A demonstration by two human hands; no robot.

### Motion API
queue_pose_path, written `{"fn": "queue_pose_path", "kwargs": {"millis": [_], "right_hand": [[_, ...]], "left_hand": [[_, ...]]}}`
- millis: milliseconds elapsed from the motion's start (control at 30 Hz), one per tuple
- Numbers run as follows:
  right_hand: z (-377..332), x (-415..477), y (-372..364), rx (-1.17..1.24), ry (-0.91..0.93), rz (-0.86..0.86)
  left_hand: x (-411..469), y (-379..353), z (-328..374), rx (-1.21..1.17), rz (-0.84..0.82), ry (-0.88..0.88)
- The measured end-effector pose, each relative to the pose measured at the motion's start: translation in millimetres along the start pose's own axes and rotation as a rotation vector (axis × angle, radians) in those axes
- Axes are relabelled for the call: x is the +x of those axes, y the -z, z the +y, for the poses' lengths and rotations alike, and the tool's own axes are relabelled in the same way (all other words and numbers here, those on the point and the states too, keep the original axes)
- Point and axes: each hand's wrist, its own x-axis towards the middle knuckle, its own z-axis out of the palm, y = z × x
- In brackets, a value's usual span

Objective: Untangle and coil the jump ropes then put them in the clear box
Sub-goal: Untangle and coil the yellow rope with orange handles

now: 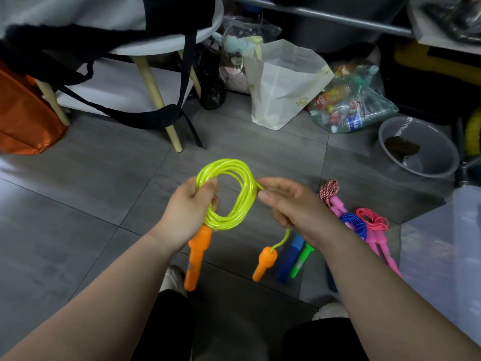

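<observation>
A loose orange plastic handle [265,263] dangled nearest, its short tail rising to the right hand [289,204], which pinched that strand. The left hand [187,204] gripped the coiled yellow-green plastic jump rope [243,199] by its left side. The clear plastic box [442,243] stood rightward, beside the right arm.

Looks like a lived-in home rm, storage corner. Grey tile floor [78,178] crowded w/ household stuff: round white side table [161,45] on wooden legs w/ a black bag [104,29] on top, straps hanging; orange bag [23,113] beside it; cream paper shopping bag [281,82]; clear plastic bag [351,100] of packaged snacks & bottles; grey plastic basin [437,149]; clear storage box [442,243] at right edge.
</observation>
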Motion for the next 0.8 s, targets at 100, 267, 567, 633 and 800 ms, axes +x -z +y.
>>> {"fn": "queue_pose_path", "kwargs": {"millis": [100,267,567,633,800], "right_hand": [[7,1,9,-0.307,-0.048,-0.034],[29,3,25,-0.955,-0.245,-0.067],[56,-8,50,-1.039,-0.354,-0.12],[46,-10,48,-0.817,-0.328,-0.07],[4,-16,42,0.278,-0.146,0.185]], "left_hand": [[1,5,1,0.003,0.021,0.002],[5,20,12,-0.126,0.143,0.031],[6,29,7,-0.068,0.106,0.074],[7,27,2,0.072,0.107,0.056],[4,17,1,0.344,0.069,0.017]]}}
